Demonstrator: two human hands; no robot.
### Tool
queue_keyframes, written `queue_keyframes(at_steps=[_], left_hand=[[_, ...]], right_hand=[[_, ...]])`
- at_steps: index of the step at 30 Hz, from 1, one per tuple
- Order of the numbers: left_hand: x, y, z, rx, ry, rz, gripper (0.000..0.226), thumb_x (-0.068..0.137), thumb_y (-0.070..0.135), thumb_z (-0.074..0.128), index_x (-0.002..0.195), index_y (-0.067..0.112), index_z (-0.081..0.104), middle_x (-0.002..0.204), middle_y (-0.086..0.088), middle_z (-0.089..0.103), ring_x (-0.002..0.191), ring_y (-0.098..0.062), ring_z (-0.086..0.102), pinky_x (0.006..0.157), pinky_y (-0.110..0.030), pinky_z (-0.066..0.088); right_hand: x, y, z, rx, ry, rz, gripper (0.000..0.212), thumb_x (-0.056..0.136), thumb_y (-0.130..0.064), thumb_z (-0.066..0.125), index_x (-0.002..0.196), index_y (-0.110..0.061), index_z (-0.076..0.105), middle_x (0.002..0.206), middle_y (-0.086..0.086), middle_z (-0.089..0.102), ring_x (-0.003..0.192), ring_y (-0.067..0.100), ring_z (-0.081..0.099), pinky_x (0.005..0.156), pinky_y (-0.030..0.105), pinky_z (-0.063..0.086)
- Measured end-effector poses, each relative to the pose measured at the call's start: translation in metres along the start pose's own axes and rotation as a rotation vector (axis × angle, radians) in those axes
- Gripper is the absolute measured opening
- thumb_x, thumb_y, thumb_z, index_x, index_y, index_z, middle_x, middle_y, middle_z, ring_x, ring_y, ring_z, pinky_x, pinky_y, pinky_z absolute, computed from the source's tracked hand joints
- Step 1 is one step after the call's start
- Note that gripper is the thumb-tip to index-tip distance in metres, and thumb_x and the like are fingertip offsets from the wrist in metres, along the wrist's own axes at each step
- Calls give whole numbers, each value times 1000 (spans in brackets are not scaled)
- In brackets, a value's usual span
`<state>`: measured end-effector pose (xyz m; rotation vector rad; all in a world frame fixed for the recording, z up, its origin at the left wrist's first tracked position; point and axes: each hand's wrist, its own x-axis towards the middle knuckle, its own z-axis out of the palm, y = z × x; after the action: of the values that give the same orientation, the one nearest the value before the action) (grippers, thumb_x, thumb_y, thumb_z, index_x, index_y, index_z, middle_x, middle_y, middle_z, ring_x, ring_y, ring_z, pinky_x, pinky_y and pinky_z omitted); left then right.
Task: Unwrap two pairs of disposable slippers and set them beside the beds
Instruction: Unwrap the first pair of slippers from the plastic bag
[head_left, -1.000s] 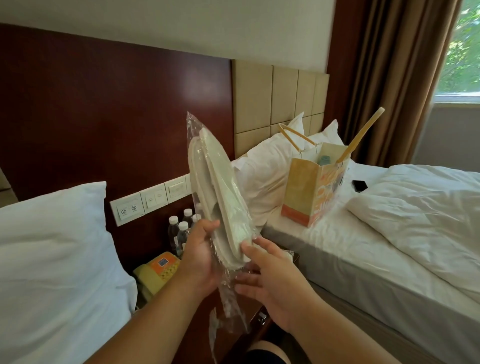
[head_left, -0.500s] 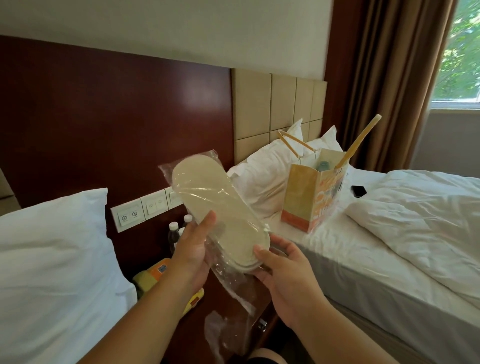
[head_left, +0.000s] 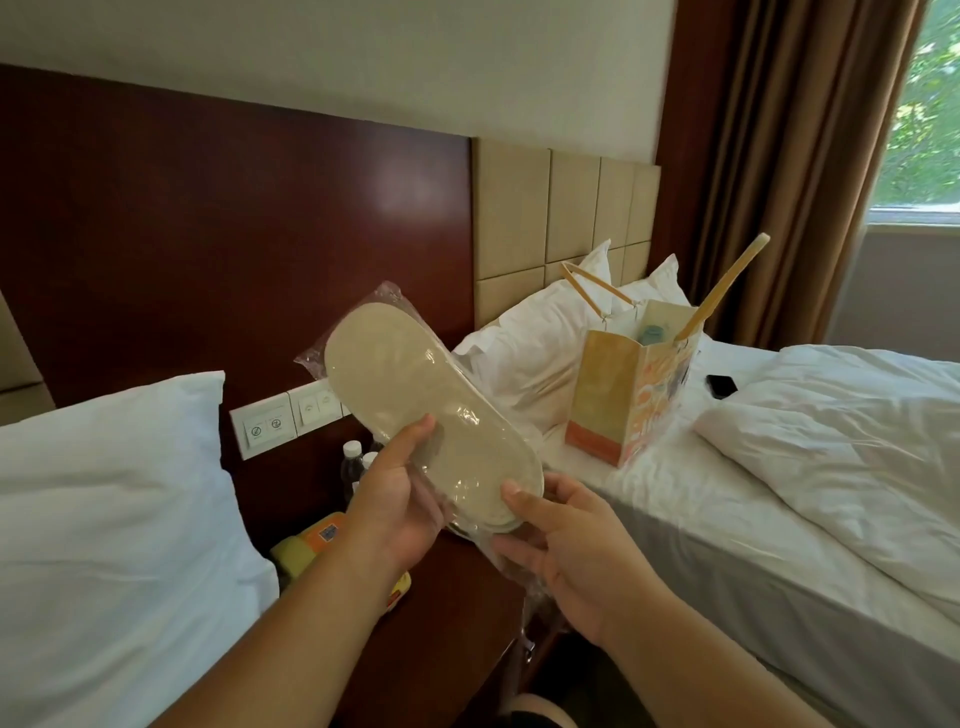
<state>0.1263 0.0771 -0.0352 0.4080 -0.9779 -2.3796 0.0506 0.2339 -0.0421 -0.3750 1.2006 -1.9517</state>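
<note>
A pair of cream disposable slippers (head_left: 415, 410) sealed in clear plastic wrap is held up in front of me, sole facing the camera, slanting from upper left to lower right. My left hand (head_left: 400, 499) grips its lower middle, thumb on the front. My right hand (head_left: 566, 540) holds the lower end, thumb on the sole and fingers under the loose wrap that hangs down. The left bed's pillow (head_left: 104, 519) lies at my left, the right bed (head_left: 779, 519) at my right.
A dark wooden nightstand (head_left: 457, 613) stands between the beds with water bottles (head_left: 356, 462) and a yellow-orange box (head_left: 311, 545). A paper gift bag (head_left: 623, 395) and a black phone (head_left: 722, 385) sit on the right bed. Wall switches (head_left: 280, 423) are behind.
The wrapped slippers turned from edge-on and upright to flat, sole toward me, and tilted further. Both hands kept their hold; the view moved slightly closer.
</note>
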Motion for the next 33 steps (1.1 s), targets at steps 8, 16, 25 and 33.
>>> queue_keyframes(at_steps=[8, 16, 25, 33], left_hand=[[3, 15, -10, -117, -33, 3, 42, 75, 20, 77, 115, 10, 69, 117, -11, 71, 106, -29, 69, 91, -46, 54], [3, 17, -11, -125, -122, 30, 25, 81, 22, 72, 103, 11, 77, 118, -12, 71, 106, -29, 69, 75, -43, 59], [5, 18, -12, -91, -60, 28, 38, 74, 18, 77, 111, 13, 69, 114, -10, 73, 102, -28, 70, 73, -47, 59], [8, 17, -14, -15, -35, 55, 40, 72, 18, 77, 110, 14, 67, 108, -9, 75, 94, -27, 73, 69, -43, 60]], right_hand=[[0, -2, -18, -435, 374, -371, 53, 69, -31, 89, 113, -41, 61, 97, -18, 68, 87, 4, 69, 64, 22, 57], [3, 12, -27, -49, 90, 142, 59, 69, -12, 86, 120, -16, 56, 95, 16, 78, 81, 29, 77, 62, 34, 60], [14, 12, -29, -277, 266, 22, 62, 79, -5, 82, 127, -25, 47, 97, 8, 75, 79, 23, 75, 50, 23, 56], [19, 0, -12, -491, 188, -352, 31, 80, -24, 74, 106, -39, 65, 83, -11, 67, 63, -5, 61, 55, 15, 51]])
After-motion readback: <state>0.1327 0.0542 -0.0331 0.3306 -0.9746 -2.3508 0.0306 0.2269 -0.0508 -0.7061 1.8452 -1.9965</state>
